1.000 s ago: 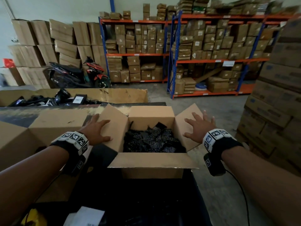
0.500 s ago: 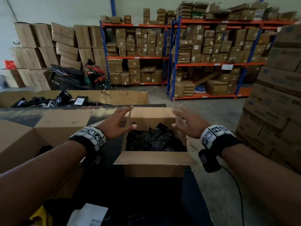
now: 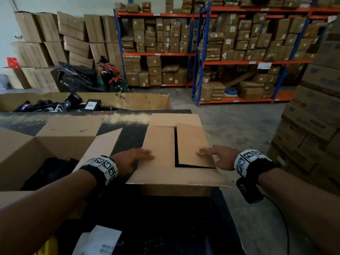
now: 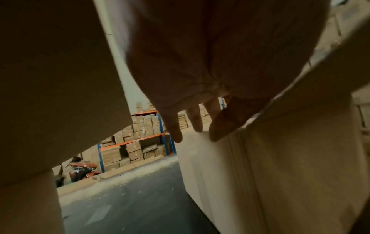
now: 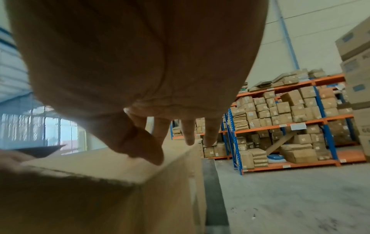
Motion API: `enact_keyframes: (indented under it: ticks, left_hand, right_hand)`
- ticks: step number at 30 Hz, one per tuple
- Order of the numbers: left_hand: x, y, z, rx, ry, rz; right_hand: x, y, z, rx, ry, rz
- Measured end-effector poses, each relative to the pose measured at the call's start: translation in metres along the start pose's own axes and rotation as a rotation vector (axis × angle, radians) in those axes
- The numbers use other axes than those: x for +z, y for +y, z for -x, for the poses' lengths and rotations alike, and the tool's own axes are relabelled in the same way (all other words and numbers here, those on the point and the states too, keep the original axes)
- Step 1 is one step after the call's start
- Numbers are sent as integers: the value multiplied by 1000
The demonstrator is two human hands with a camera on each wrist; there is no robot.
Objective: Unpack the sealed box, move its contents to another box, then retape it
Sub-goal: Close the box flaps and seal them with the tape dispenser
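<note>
A small brown cardboard box [image 3: 176, 189] stands on the dark table in front of me. Its two side flaps [image 3: 160, 144] are folded down over the top, and a dark gap stays between them. The near flap sticks out flat toward me and the far flap lies back. My left hand [image 3: 133, 158] presses flat on the left flap, fingers straight [image 4: 176, 126]. My right hand [image 3: 217, 155] presses flat on the right flap [image 5: 124, 161]. The black packets inside are hidden. A larger open box [image 3: 60, 137] with dark contents stands to the left.
A white label sheet [image 3: 99, 240] lies on the table's near edge beside something yellow. Behind the table is a long carton [image 3: 128, 101] with black packets. Stacked cartons [image 3: 316, 107] rise on the right, and racks of boxes and a motorbike [image 3: 88, 76] stand farther off.
Both hands swung the upright side flaps inward and down. The flaps now lie over the opening, covering the black packets, with my hands flat on top.
</note>
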State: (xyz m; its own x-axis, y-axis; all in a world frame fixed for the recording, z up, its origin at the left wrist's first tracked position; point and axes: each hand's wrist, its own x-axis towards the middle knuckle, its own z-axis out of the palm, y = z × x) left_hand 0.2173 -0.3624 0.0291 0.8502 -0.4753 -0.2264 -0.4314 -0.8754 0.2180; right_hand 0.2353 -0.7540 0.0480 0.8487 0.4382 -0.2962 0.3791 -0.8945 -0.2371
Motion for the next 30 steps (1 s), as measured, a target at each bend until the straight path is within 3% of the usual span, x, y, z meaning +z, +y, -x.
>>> enact_keyframes:
  ticks: [5, 8, 11, 16, 19, 22, 25, 30]
  left_hand:
    - [15, -11, 1, 58, -43, -97]
    - [24, -11, 0, 94, 3, -46]
    - [33, -7, -1, 43, 31, 57]
    - [41, 28, 8, -178, 308, 673]
    - [42, 39, 3, -274, 461, 891]
    - [35, 49, -6, -379, 602, 874]
    - [38, 53, -21, -421, 700, 784]
    - [57, 56, -43, -464, 524, 539]
  right_hand:
    - [25, 15, 0, -52, -82, 175]
    - [41, 22, 5, -103, 20, 114]
    - [54, 25, 2, -196, 164, -122]
    - [73, 1, 0, -50, 385, -850]
    - [77, -14, -1, 31, 582, -1083]
    - [78, -17, -12, 106, 742, -1038]
    - [81, -18, -24, 218, 789, -970]
    - [94, -22, -41, 186, 749, -648]
